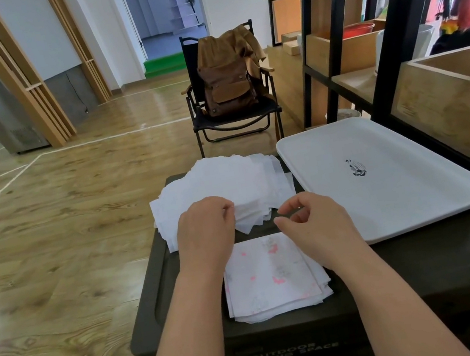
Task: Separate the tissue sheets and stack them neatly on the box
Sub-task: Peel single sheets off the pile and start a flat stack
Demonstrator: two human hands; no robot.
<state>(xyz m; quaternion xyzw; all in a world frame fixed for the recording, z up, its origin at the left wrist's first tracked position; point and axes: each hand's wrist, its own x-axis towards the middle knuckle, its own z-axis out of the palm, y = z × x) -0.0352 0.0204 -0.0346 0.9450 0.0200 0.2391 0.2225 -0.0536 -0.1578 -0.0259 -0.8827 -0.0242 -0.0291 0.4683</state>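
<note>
1. Head view, layout: the loose, fanned heap of thin white tissue sheets [223, 192] sits on the far half of the dark, flat-topped plastic box [400, 268]. The squared-up stack of white sheets with pink print [273, 277] lies on the near half, between our forearms.
2. Head view, key relation: the heap lies just ahead of both hands. Its ragged near edge runs left to right, facing the fingertips. Our left hand [205, 230] is nearer and rests on that edge; our right hand [307, 221] hangs just right of the heap's near corner.
3. Head view, fingers: left ones curled at the sheet edge, apparently pinching it; right thumb and forefinger nearly meet. We cannot tell if they hold a sheet.
4. Head view, hidden: left fingertips are tucked under the knuckles, single sheets do not resolve, and the white rectangular plastic tray [384, 176] on the right covers the box's far right corner.
</note>
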